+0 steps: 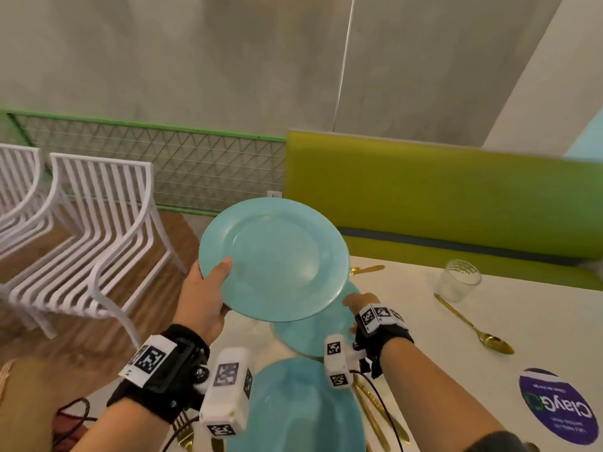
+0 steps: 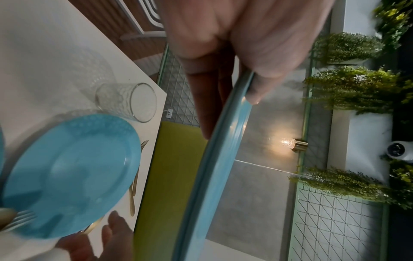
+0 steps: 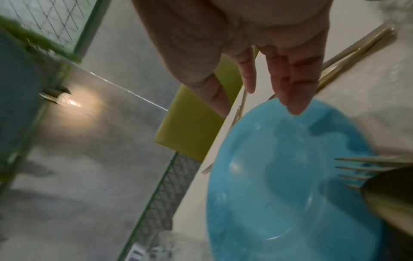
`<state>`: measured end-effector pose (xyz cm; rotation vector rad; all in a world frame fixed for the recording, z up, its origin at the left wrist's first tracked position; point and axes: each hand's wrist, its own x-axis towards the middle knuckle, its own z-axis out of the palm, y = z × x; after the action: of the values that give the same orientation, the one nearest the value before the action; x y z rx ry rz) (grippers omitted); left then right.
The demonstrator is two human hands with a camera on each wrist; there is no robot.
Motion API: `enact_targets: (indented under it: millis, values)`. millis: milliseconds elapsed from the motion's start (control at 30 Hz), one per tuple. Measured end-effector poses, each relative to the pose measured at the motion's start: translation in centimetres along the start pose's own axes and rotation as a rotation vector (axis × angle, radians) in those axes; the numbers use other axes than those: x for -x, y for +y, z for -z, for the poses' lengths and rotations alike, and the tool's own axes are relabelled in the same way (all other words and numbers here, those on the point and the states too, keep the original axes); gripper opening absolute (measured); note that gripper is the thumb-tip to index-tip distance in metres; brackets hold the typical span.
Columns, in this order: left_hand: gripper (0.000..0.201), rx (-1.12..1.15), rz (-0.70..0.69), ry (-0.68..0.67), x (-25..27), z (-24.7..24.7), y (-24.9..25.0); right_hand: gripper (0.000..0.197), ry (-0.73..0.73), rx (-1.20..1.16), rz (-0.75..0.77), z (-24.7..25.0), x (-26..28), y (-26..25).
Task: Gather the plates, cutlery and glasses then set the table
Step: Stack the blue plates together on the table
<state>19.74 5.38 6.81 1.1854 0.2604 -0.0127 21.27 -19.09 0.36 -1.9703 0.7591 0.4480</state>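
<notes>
My left hand (image 1: pixel 213 288) grips a turquoise plate (image 1: pixel 274 259) by its near-left rim and holds it tilted above the table's left end. The thumb lies on top and the fingers go underneath. The left wrist view shows this held plate's rim (image 2: pixel 214 167) edge-on under the thumb. My right hand (image 1: pixel 355 306) hovers over a second turquoise plate (image 1: pixel 313 337) lying on the white table (image 1: pixel 424 321). Its fingers (image 3: pixel 290 83) are straight and hold nothing. A third plate (image 1: pixel 293 406) lies nearer me. A clear glass (image 1: pixel 460 280) stands at the right.
A gold spoon (image 1: pixel 473 324) lies by the glass. More gold cutlery (image 1: pixel 375 406) lies beside the near plate, and fork tines (image 3: pixel 353 171) overlap the plate's rim. A purple sticker (image 1: pixel 559 406) marks the tabletop. White chairs (image 1: pixel 81 239) stand left, a green bench (image 1: pixel 440 207) behind.
</notes>
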Motion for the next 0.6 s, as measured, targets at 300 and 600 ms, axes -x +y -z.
enact_targets:
  millis: [300, 600]
  values:
    - [0.021, 0.005, 0.033, 0.026, -0.3, 1.8, -0.3, 0.055, -0.014, 0.772, 0.192, -0.5, -0.8, 2.2]
    - [0.019, -0.021, 0.069, 0.03, 0.2, 2.7, -0.2, 0.048, -0.004, 0.773, 0.14, -0.2, -0.2, 2.2]
